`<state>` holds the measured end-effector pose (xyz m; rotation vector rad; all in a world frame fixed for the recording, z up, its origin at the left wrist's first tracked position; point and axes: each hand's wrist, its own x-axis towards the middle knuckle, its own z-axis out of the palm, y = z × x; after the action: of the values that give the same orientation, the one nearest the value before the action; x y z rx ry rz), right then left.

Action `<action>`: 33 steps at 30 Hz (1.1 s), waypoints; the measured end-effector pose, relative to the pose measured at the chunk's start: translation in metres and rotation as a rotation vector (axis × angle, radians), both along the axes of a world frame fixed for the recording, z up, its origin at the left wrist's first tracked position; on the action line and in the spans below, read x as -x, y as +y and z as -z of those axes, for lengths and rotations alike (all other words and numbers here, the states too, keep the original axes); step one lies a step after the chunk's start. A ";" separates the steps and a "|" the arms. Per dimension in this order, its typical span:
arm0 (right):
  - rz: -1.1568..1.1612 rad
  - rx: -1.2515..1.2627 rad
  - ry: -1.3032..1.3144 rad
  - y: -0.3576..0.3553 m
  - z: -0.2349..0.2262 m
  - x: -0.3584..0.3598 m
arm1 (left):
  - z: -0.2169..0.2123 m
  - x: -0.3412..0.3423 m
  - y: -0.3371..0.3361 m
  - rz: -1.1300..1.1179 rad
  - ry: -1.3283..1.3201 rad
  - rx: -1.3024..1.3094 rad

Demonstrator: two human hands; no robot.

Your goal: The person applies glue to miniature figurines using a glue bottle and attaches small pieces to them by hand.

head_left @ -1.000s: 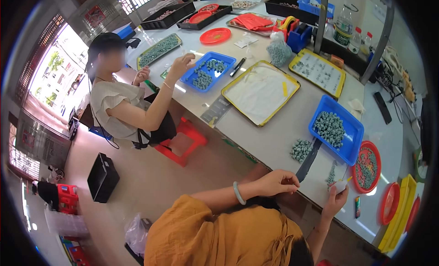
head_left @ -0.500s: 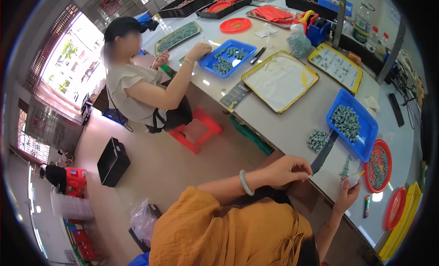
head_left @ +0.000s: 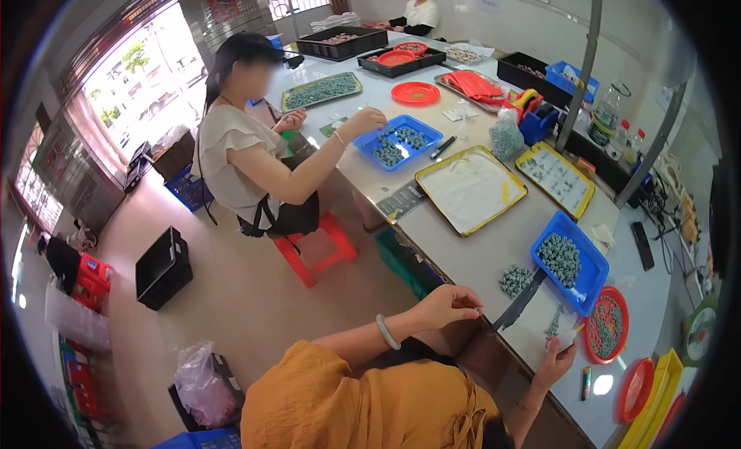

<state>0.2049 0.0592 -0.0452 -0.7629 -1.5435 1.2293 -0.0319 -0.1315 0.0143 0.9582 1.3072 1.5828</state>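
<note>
My left hand (head_left: pixel 448 308) hovers by the front edge of the table, thumb and fingertips pinched together; whatever sits between them is too small to make out. In my right hand (head_left: pixel 551 365) is a small white squeeze bottle (head_left: pixel 566 338) with a yellow tip, held above the tabletop. Right beside it lies a thin strip of small grey-green pieces (head_left: pixel 553 322). A heap of similar pieces (head_left: pixel 515 280) rests farther left, next to a blue tray (head_left: pixel 593 273) with many more. The red round tray (head_left: pixel 624 325) at the right holds red and green bits.
Across the table corner a co-worker (head_left: pixel 258 152) reaches into another blue tray (head_left: pixel 421 123). A yellow-rimmed tray with white lining (head_left: pixel 471 190) lies mid-table. A marker (head_left: pixel 587 383) is near my right hand. Metal posts (head_left: pixel 590 55) rise at the back. A black crate (head_left: pixel 164 268) stands on the floor.
The head view has tilted up and shifted, bringing a person at the far end into sight. Both my hands keep nearly the same pose, the bottle still in the right one.
</note>
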 end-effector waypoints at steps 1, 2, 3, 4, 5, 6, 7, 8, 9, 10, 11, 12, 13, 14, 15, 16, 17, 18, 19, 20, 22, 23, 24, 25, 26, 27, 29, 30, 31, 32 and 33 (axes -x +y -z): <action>0.006 -0.001 -0.013 0.001 0.000 -0.002 | -0.002 -0.002 0.001 -0.009 0.025 0.027; 0.002 -0.004 -0.004 0.003 0.000 -0.001 | -0.003 -0.002 0.002 -0.022 0.037 0.030; -0.006 -0.011 0.001 0.004 0.002 -0.001 | -0.003 -0.002 0.002 -0.030 0.043 0.023; -0.011 -0.010 -0.009 0.006 0.003 0.000 | -0.004 -0.003 0.002 -0.027 0.045 0.043; -0.014 -0.007 -0.019 0.007 0.004 -0.001 | -0.003 -0.003 0.002 -0.023 0.048 0.063; -0.012 -0.014 -0.008 0.008 0.003 0.000 | -0.002 -0.002 0.004 -0.021 0.059 0.056; -0.017 -0.017 -0.003 0.008 0.002 0.001 | 0.001 -0.003 0.004 -0.025 0.037 0.037; -0.021 -0.020 0.001 0.007 0.001 0.003 | 0.003 -0.002 0.004 -0.028 0.014 0.017; -0.012 -0.026 0.008 0.006 0.000 0.003 | 0.005 -0.002 0.005 -0.019 0.022 0.012; -0.007 -0.016 0.019 0.005 0.000 0.004 | 0.007 -0.001 0.005 -0.020 0.018 0.024; -0.003 -0.005 0.029 0.005 0.000 0.005 | 0.008 0.000 0.008 -0.020 0.014 0.036; 0.002 -0.003 0.028 0.003 -0.001 0.004 | 0.007 -0.002 0.007 -0.013 0.013 0.026; -0.002 -0.005 0.020 0.001 -0.002 0.004 | 0.005 -0.005 0.007 -0.009 0.010 0.029; -0.006 -0.005 0.011 -0.001 -0.004 0.003 | 0.003 -0.006 0.007 -0.007 0.012 0.054; 0.002 -0.002 0.007 -0.001 -0.004 0.003 | 0.001 -0.006 0.010 -0.003 0.016 0.077; -0.003 0.000 -0.004 -0.002 -0.004 0.002 | 0.004 -0.007 0.011 0.005 0.011 0.082; -0.007 0.004 -0.016 -0.004 -0.005 0.000 | 0.008 -0.010 0.013 0.019 -0.048 0.073; 0.010 0.018 -0.027 -0.007 -0.006 -0.001 | 0.011 -0.011 0.015 0.040 -0.111 0.071; 0.005 0.036 -0.028 -0.009 -0.009 -0.002 | 0.013 -0.012 0.020 0.060 -0.124 0.089; 0.005 0.059 -0.033 -0.011 -0.011 -0.002 | 0.014 -0.013 0.025 0.064 -0.150 0.068; 0.036 0.016 -0.107 -0.011 -0.009 -0.006 | 0.013 -0.017 0.039 0.081 -0.177 0.086; 0.083 -0.016 -0.088 -0.011 -0.011 0.001 | 0.010 -0.016 0.049 0.091 -0.171 0.118; 0.092 -0.034 -0.166 -0.009 -0.012 0.001 | 0.008 -0.016 0.057 0.105 -0.167 0.135; 0.072 0.001 -0.153 -0.008 -0.014 0.004 | 0.007 -0.017 0.065 0.122 -0.165 0.154; 0.070 -0.010 -0.110 -0.006 -0.012 0.006 | 0.006 -0.019 0.071 0.105 -0.173 0.123; 0.039 0.050 -0.052 -0.003 -0.003 0.006 | 0.006 -0.022 0.079 0.079 -0.174 0.084; 0.010 0.024 -0.109 -0.005 -0.022 0.018 | 0.004 -0.022 0.097 0.086 -0.016 0.129; -0.010 0.060 -0.103 -0.005 -0.027 0.019 | 0.007 -0.024 0.105 0.144 -0.057 0.158; 0.035 0.083 -0.135 -0.004 -0.031 0.015 | 0.009 -0.027 0.114 0.129 -0.035 0.173; 0.048 -0.060 -0.248 -0.003 -0.034 0.011 | 0.011 -0.031 0.122 0.108 -0.010 0.185; 0.039 -0.203 -0.353 -0.004 -0.036 0.009 | 0.015 -0.034 0.124 0.132 -0.028 0.200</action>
<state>0.1957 0.0550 -0.0095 -0.9041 -1.8961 0.9235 0.0016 -0.0071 -0.0005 0.8759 1.3268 1.3331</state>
